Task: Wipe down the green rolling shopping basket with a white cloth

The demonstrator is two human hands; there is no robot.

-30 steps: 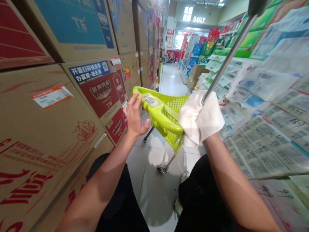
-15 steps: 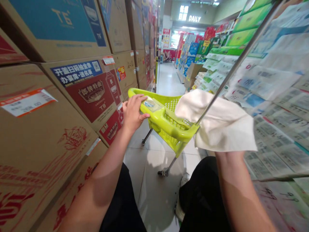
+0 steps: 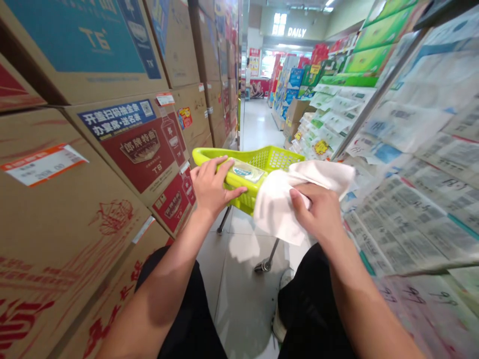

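A small lime-green shopping cart (image 3: 286, 158) with a perforated basket stands before me. My left hand (image 3: 213, 187) grips the left part of its handle (image 3: 258, 185), fingers over the top and thumb below, beside a clear label panel (image 3: 245, 170). A white cloth (image 3: 275, 207) is draped over the right part of the handle and hides that corner. My right hand (image 3: 316, 204) presses on the cloth with its fingers closed into it and the thumb toward me. The fingertips are partly hidden in the folds.
Stacked cardboard cartons (image 3: 142, 144) line the left side. Packs of tissue (image 3: 415, 199) fill the right shelves, with a slanted metal pole (image 3: 377, 99) in front. A tiled aisle (image 3: 258, 119) runs ahead. A cart wheel (image 3: 263, 267) stands near my shoe (image 3: 280, 309).
My right hand, hidden under the spread cloth before, now shows on top of it, farther left. The cloth has moved left onto the handle. My left hand stays on the handle.
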